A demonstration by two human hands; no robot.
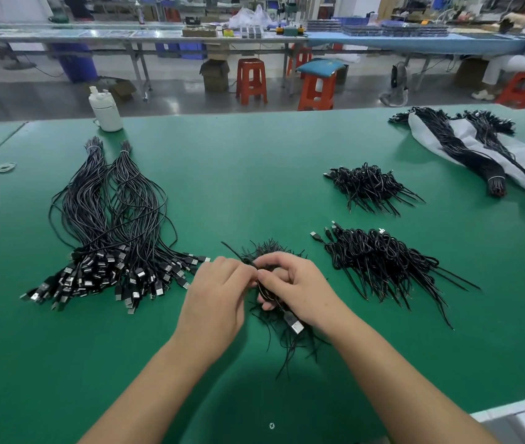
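The work in hand is to bind one coiled cable (pixel 263 291), and it is held directly above the tie pile (pixel 269 249), low over the green bench (pixel 254 174), probably so that the next tie can be taken without any reaching. The right grip (pixel 293 286) is closed around the coil, with fingers and thumb curled over it so that the loops cannot spring open. The silver plug (pixel 296 326) hangs out below the palm, on the near side of the tie pile, where it stays out of the binding. The left grip (pixel 219 293) is also closed, and its fingertips pinch the top of the same coil, just against the fingers of the right one. It seems to twist a thin tie there, but the tie itself is too small to see surely. To the left of the tie pile lie the loose cable bundles (pixel 110 235), with their plugs fanned toward the pile, which I judge makes it easy to pull one out. To the right of the tie pile lies a heap of finished coils (pixel 379 261), and a second heap (pixel 367 187) lies to the right and farther back. Each hand has in this way its own side, one for supply and one for finished work. Far to the right of the tie pile more bundles wait on a white bag (pixel 524 161).
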